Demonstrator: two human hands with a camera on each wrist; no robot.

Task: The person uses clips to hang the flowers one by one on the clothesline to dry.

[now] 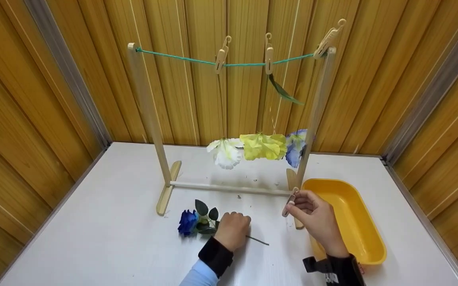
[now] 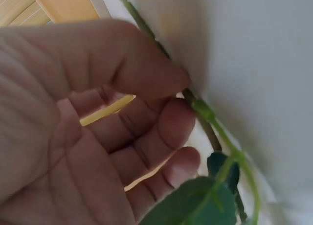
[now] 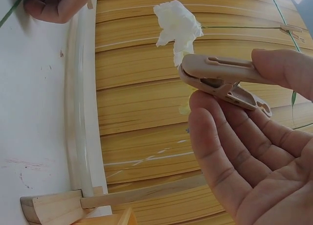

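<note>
A blue flower with dark leaves lies on the white table, its thin stem pointing right. My left hand rests knuckles-up on the stem; in the left wrist view its fingertips pinch the green stem against the table, beside a leaf. My right hand holds a beige clothespin just in front of the wooden rack's right foot. In the right wrist view thumb and fingers grip the clothespin, which looks closed.
A wooden rack carries a green string with three clothespins. White, yellow and blue flowers hang head down. A yellow tray sits at the right. Wooden walls enclose the table.
</note>
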